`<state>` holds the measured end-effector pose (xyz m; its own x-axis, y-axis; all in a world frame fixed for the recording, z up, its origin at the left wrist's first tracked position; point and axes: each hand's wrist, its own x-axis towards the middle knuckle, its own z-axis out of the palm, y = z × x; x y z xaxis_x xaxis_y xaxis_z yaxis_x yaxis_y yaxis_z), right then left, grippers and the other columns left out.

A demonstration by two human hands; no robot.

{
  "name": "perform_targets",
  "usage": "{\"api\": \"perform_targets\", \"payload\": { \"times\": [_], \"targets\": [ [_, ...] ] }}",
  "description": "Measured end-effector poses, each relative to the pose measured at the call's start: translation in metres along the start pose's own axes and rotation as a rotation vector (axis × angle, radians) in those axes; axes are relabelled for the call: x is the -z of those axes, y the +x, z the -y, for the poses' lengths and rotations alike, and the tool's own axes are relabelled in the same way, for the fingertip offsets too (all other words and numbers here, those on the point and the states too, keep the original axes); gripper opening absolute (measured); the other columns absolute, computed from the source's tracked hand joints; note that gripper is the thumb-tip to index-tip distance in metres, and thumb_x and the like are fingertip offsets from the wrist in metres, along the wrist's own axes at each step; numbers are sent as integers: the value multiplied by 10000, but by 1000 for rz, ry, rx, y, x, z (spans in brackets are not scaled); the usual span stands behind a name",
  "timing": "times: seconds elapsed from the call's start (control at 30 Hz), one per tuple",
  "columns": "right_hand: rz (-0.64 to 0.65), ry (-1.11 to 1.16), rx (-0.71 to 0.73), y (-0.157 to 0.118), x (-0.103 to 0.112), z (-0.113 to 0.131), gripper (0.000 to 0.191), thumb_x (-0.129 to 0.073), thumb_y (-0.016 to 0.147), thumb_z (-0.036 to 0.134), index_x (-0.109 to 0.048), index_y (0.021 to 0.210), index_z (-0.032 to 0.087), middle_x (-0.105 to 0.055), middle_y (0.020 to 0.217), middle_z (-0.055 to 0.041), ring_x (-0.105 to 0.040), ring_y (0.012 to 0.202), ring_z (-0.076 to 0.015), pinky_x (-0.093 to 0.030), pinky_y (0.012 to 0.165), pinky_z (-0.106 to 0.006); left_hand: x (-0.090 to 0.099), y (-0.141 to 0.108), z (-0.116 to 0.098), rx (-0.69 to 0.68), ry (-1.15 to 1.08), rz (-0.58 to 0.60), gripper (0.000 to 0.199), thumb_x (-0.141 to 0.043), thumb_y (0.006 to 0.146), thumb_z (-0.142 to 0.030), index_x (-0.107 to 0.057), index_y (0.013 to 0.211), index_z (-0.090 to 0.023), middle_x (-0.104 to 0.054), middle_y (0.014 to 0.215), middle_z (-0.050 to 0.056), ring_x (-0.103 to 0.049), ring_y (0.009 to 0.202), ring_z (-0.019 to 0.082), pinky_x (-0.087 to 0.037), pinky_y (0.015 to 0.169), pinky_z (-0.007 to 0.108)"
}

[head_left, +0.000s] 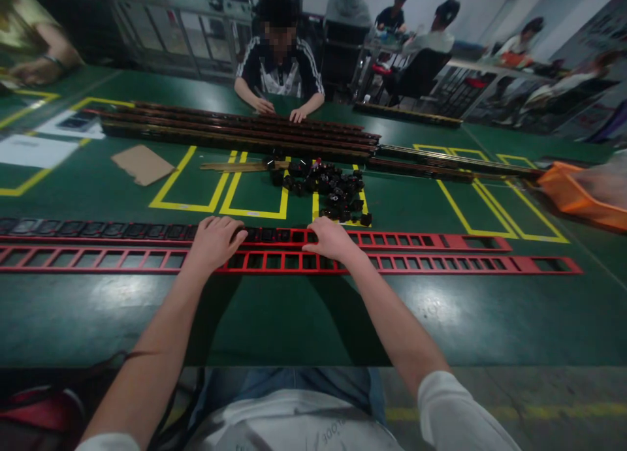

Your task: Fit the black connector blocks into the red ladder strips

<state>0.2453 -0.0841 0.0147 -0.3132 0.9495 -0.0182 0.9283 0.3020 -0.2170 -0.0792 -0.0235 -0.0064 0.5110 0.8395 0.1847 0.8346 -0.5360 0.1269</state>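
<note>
Two long red slotted frames lie parallel across the table in front of me. Black square pieces [134,230] fill the left and middle slots of the rear red frame [450,241]; its slots to the right hold none. The front red frame [524,264] has bare slots. My left hand [214,241] is closed over the rear frame, fingers at its far edge and thumb pointing right. Farther right, my right hand [332,239] straddles the same frame, thumb on the near side. The fingertips of both hands are partly hidden. Behind them lies a pile of small black parts [337,188].
Dark long strips [235,132] lie stacked across the table, with a co-worker [280,59] behind them. Brown cardboard [142,164] and white paper [36,151] lie left. An orange bin [582,193] stands right. Yellow tape [252,214] marks the green table [304,327].
</note>
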Motion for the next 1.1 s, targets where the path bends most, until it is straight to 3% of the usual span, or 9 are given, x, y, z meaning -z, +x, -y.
{"api": "perform_targets", "payload": {
  "times": [0.2, 0.33, 0.5, 0.63, 0.77, 0.87, 1.0, 1.1],
  "targets": [
    [-36, 30, -23, 0, -3, 2, 474, -802, 917, 464, -716, 1239, 127, -711, 1229, -169, -648, 1150, -325, -556, 972, -459, 1, 5, -9, -89, -77, 52, 415, -502, 1041, -447, -682, 1292, -169, -713, 1282, 144, -634, 1231, 337, -410, 1125, 512],
    [-66, 41, -27, 0, -7, 1, 474, -821, 899, 473, -721, 1222, 141, -715, 1206, -160, -645, 1143, -324, -556, 957, -455, -3, 18, -45, -209, -95, 84, 440, -552, 1043, -416, -623, 1409, -184, -675, 1394, 136, -606, 1284, 338, -417, 1126, 513],
    [-125, 58, -24, -3, -16, -1, 493, -816, 900, 503, -726, 1208, 129, -722, 1159, -150, -639, 1120, -308, -545, 958, -442, -13, 34, -84, -259, -111, 66, 294, -549, 1053, -326, -674, 1269, -172, -714, 1295, 122, -639, 1218, 304, -474, 1055, 457],
    [-194, 58, -9, -8, -23, -4, 408, -685, 1008, 472, -721, 1231, 133, -722, 1179, -140, -628, 1144, -293, -528, 996, -436, -19, 37, -86, -224, -167, 65, 241, -569, 1045, -308, -680, 1221, -185, -731, 1263, 106, -674, 1180, 280, -505, 1029, 433],
    [-323, 44, -125, -11, -20, -6, 303, -575, 1063, 347, -717, 1252, 158, -711, 1228, -142, -615, 1184, -297, -520, 1013, -453, -23, 34, -81, -196, -192, 74, 272, -576, 1045, -294, -673, 1271, -178, -739, 1292, 125, -695, 1204, 286, -503, 1076, 449],
    [-383, 6, -219, -11, -16, -8, 364, -565, 1041, 274, -664, 1375, 170, -640, 1399, -162, -604, 1231, -324, -528, 1007, -489, -25, 33, -80, -179, -194, 77, 287, -579, 1049, -310, -667, 1292, -186, -741, 1302, 120, -689, 1233, 286, -487, 1113, 449],
    [-359, -21, -304, -7, -19, -12, 488, -558, 1030, 279, -565, 1514, 217, -465, 1615, -176, -583, 1301, -377, -532, 1011, -562, -25, 32, -82, -177, -187, 71, 292, -567, 1058, -344, -660, 1278, -177, -741, 1277, 121, -687, 1212, 292, -494, 1092, 460],
    [-326, 13, -320, -4, -25, -17, 410, -545, 1037, 295, -635, 1420, 179, -481, 1590, -188, -602, 1277, -377, -540, 1015, -551, -25, 31, -83, -191, -190, 73, 295, -547, 1067, -350, -649, 1279, -172, -735, 1276, 117, -680, 1205, 293, -494, 1078, 468]
  ]
}}
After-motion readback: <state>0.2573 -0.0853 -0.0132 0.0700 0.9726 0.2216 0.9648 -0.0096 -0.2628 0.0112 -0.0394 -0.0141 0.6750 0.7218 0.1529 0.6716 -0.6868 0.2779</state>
